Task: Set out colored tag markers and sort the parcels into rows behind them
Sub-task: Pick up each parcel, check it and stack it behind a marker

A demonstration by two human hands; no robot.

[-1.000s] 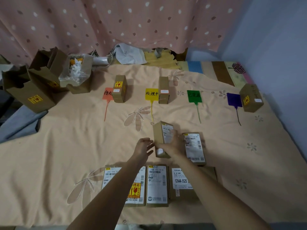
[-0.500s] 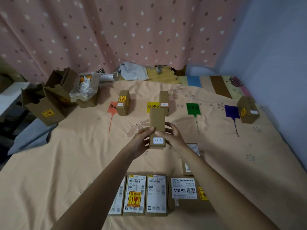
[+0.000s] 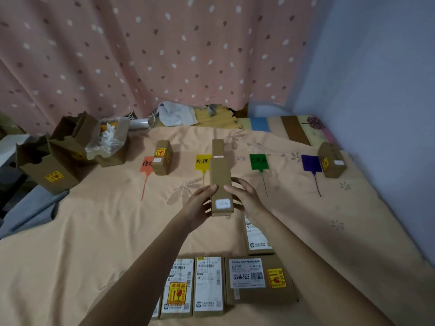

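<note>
both hands (image 3: 197,205) (image 3: 247,201) gripping parcel (image 3: 220,184) sides, label end nearest

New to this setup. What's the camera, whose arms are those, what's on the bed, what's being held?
No robot here: one wide-angle camera on a person's head looks forward and down, so the arms are the wearer's own. The left hand and right hand hold a tall brown parcel between them, its small white label facing the camera.

On the peach sheet lie four tag markers: orange, yellow, green, purple. Single parcels stand by the orange, yellow and purple ones. Unsorted labelled parcels lie flat at the near edge. Opened cartons sit far left.
</note>
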